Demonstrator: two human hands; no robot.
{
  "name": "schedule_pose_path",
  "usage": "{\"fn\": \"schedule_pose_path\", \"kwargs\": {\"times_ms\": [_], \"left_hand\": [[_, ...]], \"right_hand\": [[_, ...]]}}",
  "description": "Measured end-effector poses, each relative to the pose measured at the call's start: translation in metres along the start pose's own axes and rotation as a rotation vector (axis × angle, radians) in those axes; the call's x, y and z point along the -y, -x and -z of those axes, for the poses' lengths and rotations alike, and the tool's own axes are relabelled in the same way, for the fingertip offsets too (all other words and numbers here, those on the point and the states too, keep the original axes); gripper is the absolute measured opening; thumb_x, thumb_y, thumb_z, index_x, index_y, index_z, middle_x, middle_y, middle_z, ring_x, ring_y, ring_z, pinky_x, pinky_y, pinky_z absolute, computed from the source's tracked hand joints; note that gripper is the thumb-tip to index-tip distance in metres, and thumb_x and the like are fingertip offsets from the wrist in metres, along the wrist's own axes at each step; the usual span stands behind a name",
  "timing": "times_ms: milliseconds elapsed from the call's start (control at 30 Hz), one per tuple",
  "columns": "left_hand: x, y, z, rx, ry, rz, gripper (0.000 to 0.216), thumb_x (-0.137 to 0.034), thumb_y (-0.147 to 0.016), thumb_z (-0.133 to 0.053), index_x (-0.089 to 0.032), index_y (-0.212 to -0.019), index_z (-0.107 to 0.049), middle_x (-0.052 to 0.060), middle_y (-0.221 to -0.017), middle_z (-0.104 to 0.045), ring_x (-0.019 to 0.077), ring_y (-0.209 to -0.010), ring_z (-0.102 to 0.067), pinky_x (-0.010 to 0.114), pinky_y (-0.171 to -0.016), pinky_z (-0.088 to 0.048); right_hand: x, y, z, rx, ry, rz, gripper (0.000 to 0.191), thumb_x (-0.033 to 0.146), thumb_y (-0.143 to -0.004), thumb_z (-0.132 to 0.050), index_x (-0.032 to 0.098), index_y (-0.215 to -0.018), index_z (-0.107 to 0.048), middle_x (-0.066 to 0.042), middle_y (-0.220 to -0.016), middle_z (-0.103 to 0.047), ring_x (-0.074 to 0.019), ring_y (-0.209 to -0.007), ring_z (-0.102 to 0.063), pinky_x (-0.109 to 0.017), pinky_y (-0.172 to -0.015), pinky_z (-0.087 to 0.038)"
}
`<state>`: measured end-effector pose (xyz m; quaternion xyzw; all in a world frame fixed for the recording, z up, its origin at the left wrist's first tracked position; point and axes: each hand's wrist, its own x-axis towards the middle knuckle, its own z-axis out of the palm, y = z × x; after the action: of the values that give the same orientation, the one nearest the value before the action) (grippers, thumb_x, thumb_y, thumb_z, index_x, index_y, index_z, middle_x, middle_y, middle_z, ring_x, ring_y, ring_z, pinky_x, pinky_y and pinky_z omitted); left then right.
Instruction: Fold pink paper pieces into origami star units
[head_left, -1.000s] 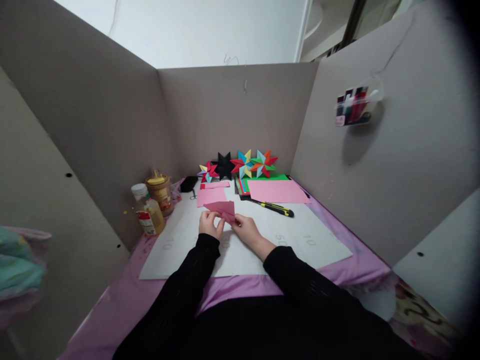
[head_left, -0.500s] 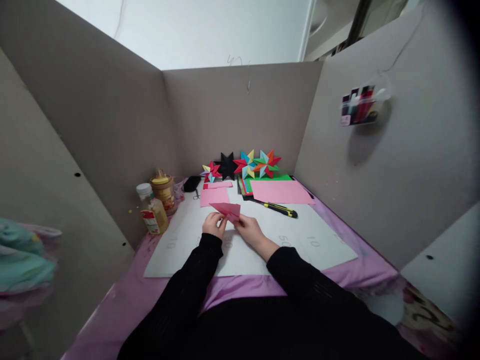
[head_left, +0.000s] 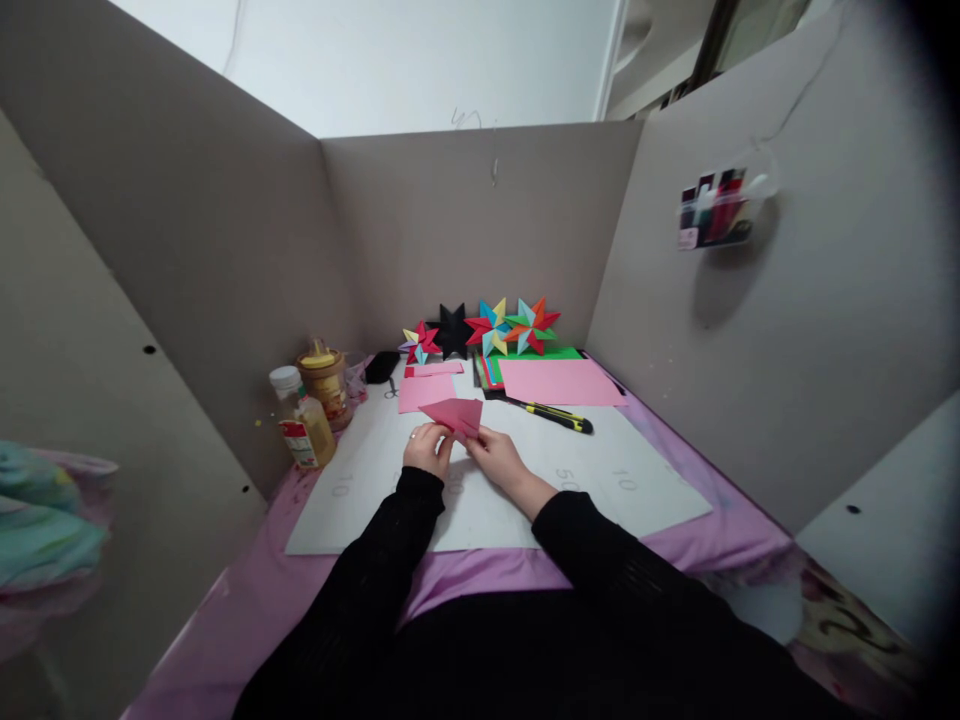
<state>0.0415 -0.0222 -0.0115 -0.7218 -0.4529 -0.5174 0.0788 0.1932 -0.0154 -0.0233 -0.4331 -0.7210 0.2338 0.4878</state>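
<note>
At my far left I have a bottle [head_left: 304,430] and a jar [head_left: 326,385], both standing idle, then small scissors [head_left: 391,392] lying just past them. Next comes a pink square sheet [head_left: 426,394], lying flat; I'd count it as untouched stock. In front of it my left hand [head_left: 427,449] is pinching the folded pink paper [head_left: 456,414] at its lower left, with thumb and fingers together. The piece is raised over the white board [head_left: 480,525], between both hands, and tapers to a point on its left; I judge it partly creased, with folding left to finish, though my fingers hide its lower edge. Behind it stand four paper stars [head_left: 491,328], which look complete to me. My right hand [head_left: 496,455] grips the paper's lower right corner, fingers closed on it. Further right, the yellow-and-black cutter [head_left: 559,414] lies loose, and beyond it a large pink sheet [head_left: 562,382] rests flat, uncut as far as I can tell. Against the picture from a second ago, my view has swung slightly, the paper sits a touch further right, its pointed shape looks much the same, and the loose tools lie as they did.
</note>
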Motion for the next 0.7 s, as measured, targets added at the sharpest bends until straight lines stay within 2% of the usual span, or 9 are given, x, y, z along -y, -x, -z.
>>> {"fn": "schedule_pose_path", "kwargs": {"times_ms": [200, 433, 533, 600, 700], "left_hand": [[0.000, -0.002, 0.002, 0.060, -0.044, -0.005, 0.010, -0.023, -0.080, -0.052, -0.019, -0.071, -0.056, 0.003, -0.071, -0.062, 0.0172, -0.068, -0.052, 0.030, -0.069, -0.042], [-0.002, -0.001, 0.001, 0.136, -0.021, 0.081, 0.009, -0.024, -0.081, -0.045, -0.020, -0.075, -0.051, 0.004, -0.072, -0.061, 0.0192, -0.073, -0.054, 0.031, -0.067, -0.043], [-0.007, 0.001, 0.000, 0.170, 0.077, 0.198, 0.009, -0.028, -0.080, -0.046, -0.020, -0.082, -0.048, 0.002, -0.073, -0.060, 0.0167, -0.070, -0.057, 0.030, -0.066, -0.045], [-0.011, 0.002, 0.000, 0.177, 0.192, 0.250, 0.018, -0.031, -0.076, -0.053, -0.020, -0.088, -0.046, 0.000, -0.074, -0.061, 0.0153, -0.069, -0.059, 0.030, -0.068, -0.046], [-0.016, 0.003, -0.001, 0.169, 0.351, 0.235, 0.034, -0.029, -0.067, -0.064, -0.020, -0.093, -0.046, 0.000, -0.076, -0.061, 0.0150, -0.071, -0.060, 0.031, -0.072, -0.048]], "right_hand": [[-0.002, -0.002, 0.000, -0.017, -0.012, -0.028, 0.026, 0.033, -0.082, -0.043, 0.017, -0.086, -0.063, -0.001, -0.067, -0.062, -0.0140, -0.059, -0.053, -0.025, -0.059, -0.040], [0.000, -0.004, 0.003, -0.077, -0.018, 0.002, 0.028, 0.033, -0.083, -0.041, 0.017, -0.087, -0.063, -0.002, -0.072, -0.062, -0.0150, -0.064, -0.052, -0.025, -0.062, -0.041], [0.001, -0.005, 0.005, -0.081, -0.020, 0.036, 0.027, 0.031, -0.084, -0.041, 0.017, -0.090, -0.063, -0.005, -0.082, -0.063, -0.0168, -0.075, -0.055, -0.027, -0.071, -0.042], [0.001, -0.006, 0.005, -0.077, -0.032, 0.052, 0.026, 0.030, -0.084, -0.041, 0.018, -0.091, -0.063, -0.006, -0.088, -0.063, -0.0175, -0.082, -0.055, -0.028, -0.076, -0.041], [0.001, -0.006, 0.005, -0.076, -0.044, 0.036, 0.025, 0.029, -0.083, -0.042, 0.018, -0.088, -0.063, -0.006, -0.087, -0.062, -0.0174, -0.083, -0.054, -0.028, -0.077, -0.041]]}}
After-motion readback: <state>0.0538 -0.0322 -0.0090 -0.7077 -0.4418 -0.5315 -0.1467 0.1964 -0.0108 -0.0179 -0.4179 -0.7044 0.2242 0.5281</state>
